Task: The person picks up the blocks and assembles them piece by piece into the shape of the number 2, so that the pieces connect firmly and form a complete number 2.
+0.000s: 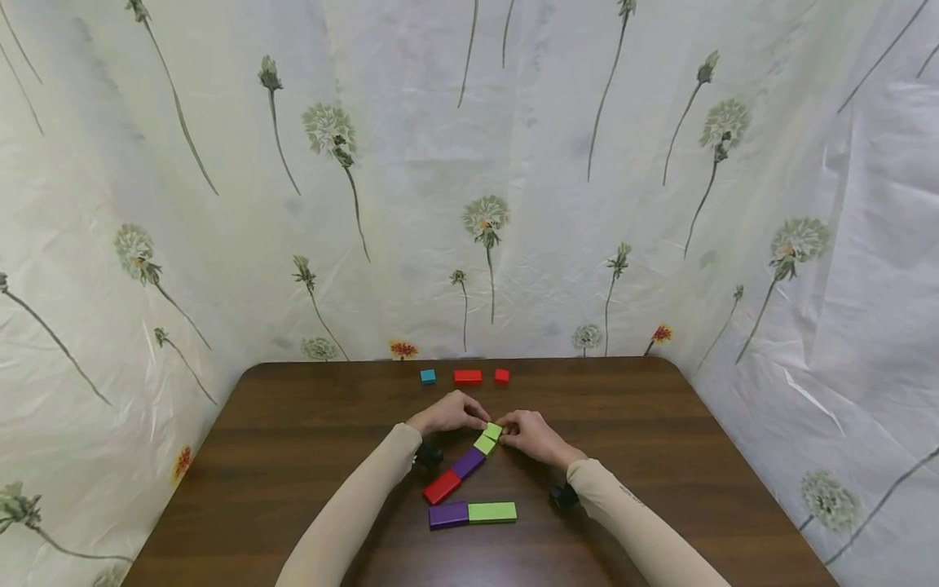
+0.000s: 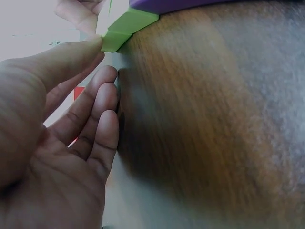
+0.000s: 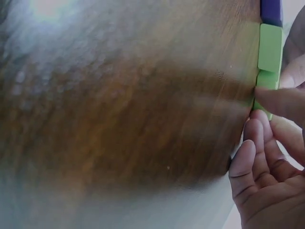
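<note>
A diagonal row on the dark wooden table holds a red block (image 1: pixel 443 487), a purple block (image 1: pixel 469 463), a small green block (image 1: pixel 485 444) and another small green block (image 1: pixel 493 430) at its far end. That end block is slightly turned against its neighbour. My left hand (image 1: pixel 452 412) pinches its left side with thumb and forefinger tips. From the right, my right hand (image 1: pixel 535 436) pinches the same block, its thumb (image 3: pixel 276 101) on the near face. The other fingers of both hands curl loosely near the tabletop.
Nearer to me lie a purple block (image 1: pixel 448 515) and a long green block (image 1: pixel 492 512), end to end. Along the back edge sit a small blue block (image 1: pixel 428 377), a longer red block (image 1: pixel 467 377) and a small red block (image 1: pixel 502 376). A flowered curtain (image 1: pixel 411 310) hangs behind the table.
</note>
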`<state>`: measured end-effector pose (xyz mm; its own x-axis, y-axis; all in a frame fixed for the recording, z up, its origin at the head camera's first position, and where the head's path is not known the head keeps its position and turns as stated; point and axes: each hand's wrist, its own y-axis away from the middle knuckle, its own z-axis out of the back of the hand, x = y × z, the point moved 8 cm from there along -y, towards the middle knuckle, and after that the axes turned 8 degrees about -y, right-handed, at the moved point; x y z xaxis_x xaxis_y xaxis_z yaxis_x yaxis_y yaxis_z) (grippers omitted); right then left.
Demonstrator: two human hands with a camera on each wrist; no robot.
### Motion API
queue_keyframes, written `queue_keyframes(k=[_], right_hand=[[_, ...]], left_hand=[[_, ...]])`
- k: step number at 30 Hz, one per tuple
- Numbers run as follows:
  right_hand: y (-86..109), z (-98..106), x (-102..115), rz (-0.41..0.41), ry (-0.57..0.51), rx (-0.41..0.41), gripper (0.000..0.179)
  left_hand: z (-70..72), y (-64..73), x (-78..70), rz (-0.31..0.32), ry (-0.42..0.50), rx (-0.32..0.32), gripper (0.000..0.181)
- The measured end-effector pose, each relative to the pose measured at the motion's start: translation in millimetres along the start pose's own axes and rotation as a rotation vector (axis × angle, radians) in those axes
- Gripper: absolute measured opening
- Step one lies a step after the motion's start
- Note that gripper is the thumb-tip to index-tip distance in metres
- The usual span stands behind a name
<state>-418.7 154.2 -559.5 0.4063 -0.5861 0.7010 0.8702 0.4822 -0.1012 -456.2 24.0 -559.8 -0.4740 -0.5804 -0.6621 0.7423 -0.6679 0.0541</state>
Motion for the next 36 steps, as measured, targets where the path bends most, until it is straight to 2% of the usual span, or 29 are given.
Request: queue_keyframes(k=[6,15,23,36], right_hand=[[1.9,-2,5,0.006,-0.012,0.031,0.033],[1.8,-4,9,0.0,0.005,0.034,0.036],[0.4,-6,10,-0.013,0.003,0.041,0.037],[-5.4,-8,13,-0.004,0.017,0.039,0.031]], left_hand=[[1.4,1.7,-2.2,-0.008,-0.01,-0.004,0.018],[0.3,3.7,0.7,0.009,-0.007,0.021,0.02],[-0.7,5.0,3.6,0.024,0.075,0.033,0.021],[1.7,6.9,4.1,0.015,0.075,0.033,0.022]])
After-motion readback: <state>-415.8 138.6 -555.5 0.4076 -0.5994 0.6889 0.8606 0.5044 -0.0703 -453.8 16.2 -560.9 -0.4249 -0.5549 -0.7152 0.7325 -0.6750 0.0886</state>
